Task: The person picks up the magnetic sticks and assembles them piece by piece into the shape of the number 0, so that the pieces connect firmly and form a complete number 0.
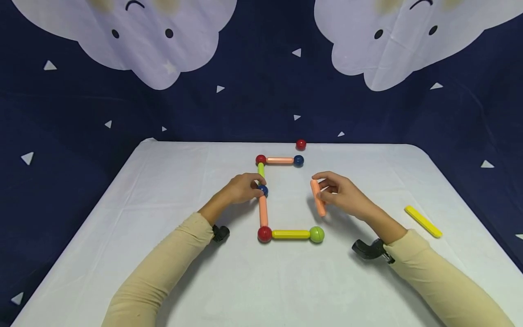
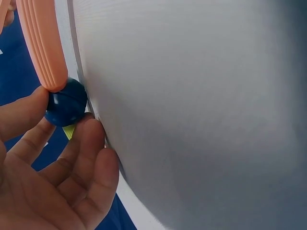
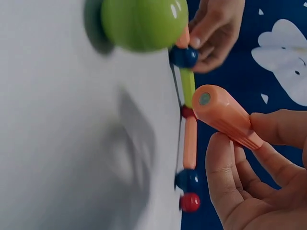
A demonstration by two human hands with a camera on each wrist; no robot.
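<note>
Orange stick in right hand

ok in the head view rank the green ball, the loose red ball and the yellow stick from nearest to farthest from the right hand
1. green ball, just in front of the right hand, at the frame's near corner
2. loose red ball, beyond it at the far table edge
3. yellow stick, off to its right

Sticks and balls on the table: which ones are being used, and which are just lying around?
Being used: orange stick in the right hand; blue ball held by the left hand; the joined frame.
Lying about: yellow stick; loose red ball.
</note>
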